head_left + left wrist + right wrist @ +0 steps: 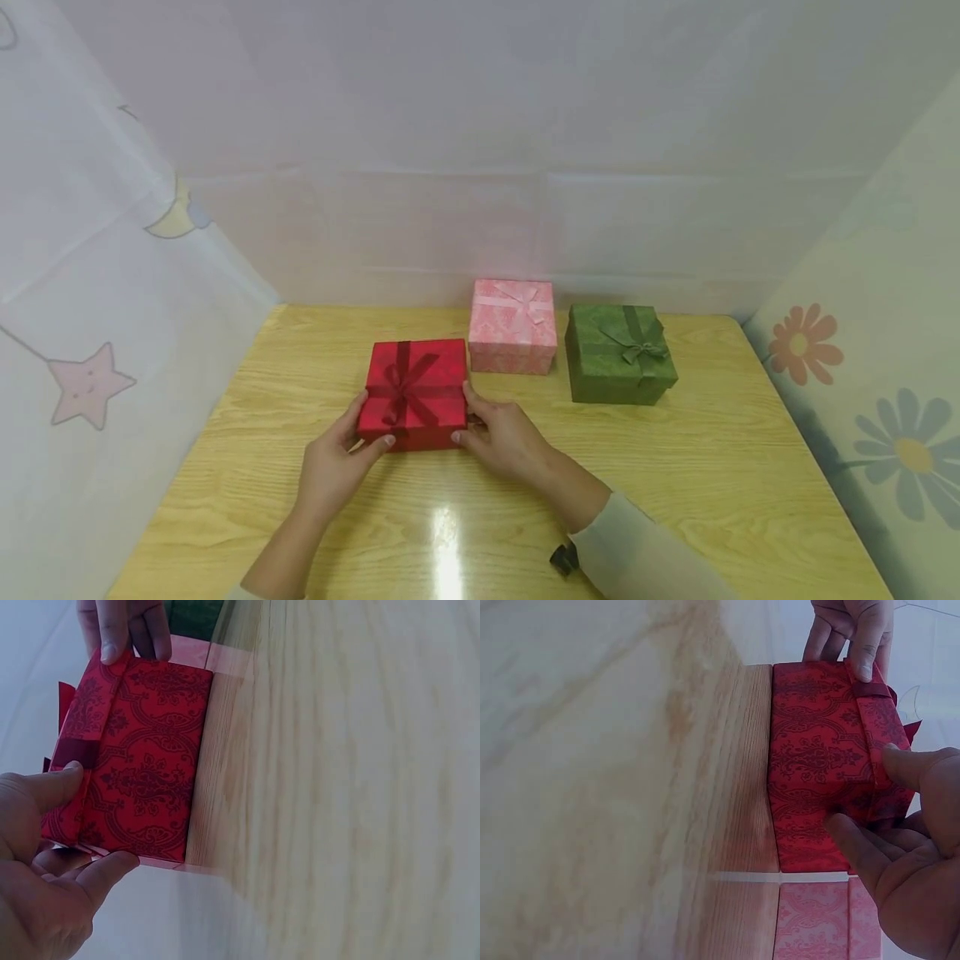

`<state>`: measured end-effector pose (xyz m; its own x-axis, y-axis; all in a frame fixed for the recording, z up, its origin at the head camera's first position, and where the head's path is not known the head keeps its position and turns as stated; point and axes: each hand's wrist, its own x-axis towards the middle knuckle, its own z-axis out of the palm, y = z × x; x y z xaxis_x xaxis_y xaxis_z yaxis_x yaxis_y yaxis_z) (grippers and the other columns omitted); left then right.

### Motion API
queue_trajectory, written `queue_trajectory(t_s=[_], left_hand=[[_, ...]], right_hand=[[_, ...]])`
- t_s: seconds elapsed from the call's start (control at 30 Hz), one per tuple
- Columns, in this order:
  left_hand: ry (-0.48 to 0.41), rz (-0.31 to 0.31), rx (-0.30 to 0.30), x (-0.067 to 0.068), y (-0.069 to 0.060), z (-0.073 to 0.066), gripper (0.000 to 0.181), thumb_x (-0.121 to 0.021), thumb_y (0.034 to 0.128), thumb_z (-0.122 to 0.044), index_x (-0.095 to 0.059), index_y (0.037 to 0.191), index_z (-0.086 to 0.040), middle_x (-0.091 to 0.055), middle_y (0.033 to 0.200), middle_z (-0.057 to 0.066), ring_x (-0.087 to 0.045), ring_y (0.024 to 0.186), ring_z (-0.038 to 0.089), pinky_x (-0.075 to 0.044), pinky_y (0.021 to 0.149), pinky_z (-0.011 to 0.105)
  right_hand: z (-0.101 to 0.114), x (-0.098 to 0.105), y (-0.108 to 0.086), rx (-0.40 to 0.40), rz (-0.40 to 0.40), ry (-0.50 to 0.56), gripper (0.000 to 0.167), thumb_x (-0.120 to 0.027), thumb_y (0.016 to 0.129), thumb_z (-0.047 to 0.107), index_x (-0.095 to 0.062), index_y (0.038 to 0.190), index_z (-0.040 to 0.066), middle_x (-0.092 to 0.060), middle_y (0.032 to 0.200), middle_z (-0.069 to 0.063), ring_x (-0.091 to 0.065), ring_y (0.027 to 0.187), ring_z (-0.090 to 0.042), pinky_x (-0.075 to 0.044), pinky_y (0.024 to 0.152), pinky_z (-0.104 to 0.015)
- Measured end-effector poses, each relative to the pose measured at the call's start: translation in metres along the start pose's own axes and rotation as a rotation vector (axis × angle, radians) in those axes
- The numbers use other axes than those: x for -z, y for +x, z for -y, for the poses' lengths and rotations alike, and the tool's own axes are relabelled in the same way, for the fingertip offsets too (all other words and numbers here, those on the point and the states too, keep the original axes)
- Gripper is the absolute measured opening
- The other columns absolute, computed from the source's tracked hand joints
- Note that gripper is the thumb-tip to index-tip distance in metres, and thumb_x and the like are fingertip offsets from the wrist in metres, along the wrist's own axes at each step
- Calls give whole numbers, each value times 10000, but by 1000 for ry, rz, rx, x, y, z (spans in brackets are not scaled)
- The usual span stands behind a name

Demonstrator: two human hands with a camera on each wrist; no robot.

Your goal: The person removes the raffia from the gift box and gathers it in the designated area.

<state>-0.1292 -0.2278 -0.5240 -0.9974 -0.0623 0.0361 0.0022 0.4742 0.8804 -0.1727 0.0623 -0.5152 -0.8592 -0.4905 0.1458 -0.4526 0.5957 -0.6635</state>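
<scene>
A red gift box (442, 369) with a dark red ribbon and bow sits on the table, its lid on. My left hand (333, 468) holds its left side, with the thumb on the front edge of the lid. On the opposite side, my right hand (513, 442) grips the box, thumb at the front right corner. Both wrist views show the dark floral pattern on the box's front (154, 761). In the right wrist view, the right thumb lies on the lid rim (868, 739) and a fingertip touches the lower side. Some fingers are hidden behind the box.
Just behind and right of the red box stands a pink gift box (513, 357) with a pale bow. Farther right is a green gift box (607, 383) with a green bow. A small black object (564, 558) shows beside the right sleeve. Cloth walls surround the wooden table (712, 483).
</scene>
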Motion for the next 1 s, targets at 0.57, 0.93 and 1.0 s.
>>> queue_trajectory(t_s=[0.57,0.93,1.0], left_hand=[[-44,-14,21,-6,-21,-4,852,-911,815,-350,-491,1555,-302,-608,1426,101,-679,1186,308,-586,873,266],[-95,37,-10,-11,-23,-11,782,-918,811,-304,-560,1505,-285,-615,1422,76,-683,1188,266,-596,853,266],[-103,46,-13,-13,-22,-11,778,-918,810,-292,-563,1502,-286,-623,1411,86,-685,1184,260,-593,861,267]], right_hand=[[5,3,-28,25,-15,-9,781,-700,1004,400,-346,1607,52,-565,1470,-88,-670,1187,-138,-538,1026,-345],[2,10,-45,-4,-31,35,775,-742,982,346,-372,1596,52,-616,1425,-100,-717,1108,-149,-566,976,-327],[1,12,-48,-12,-35,30,774,-742,981,358,-379,1595,58,-621,1421,-92,-714,1115,-147,-565,979,-336]])
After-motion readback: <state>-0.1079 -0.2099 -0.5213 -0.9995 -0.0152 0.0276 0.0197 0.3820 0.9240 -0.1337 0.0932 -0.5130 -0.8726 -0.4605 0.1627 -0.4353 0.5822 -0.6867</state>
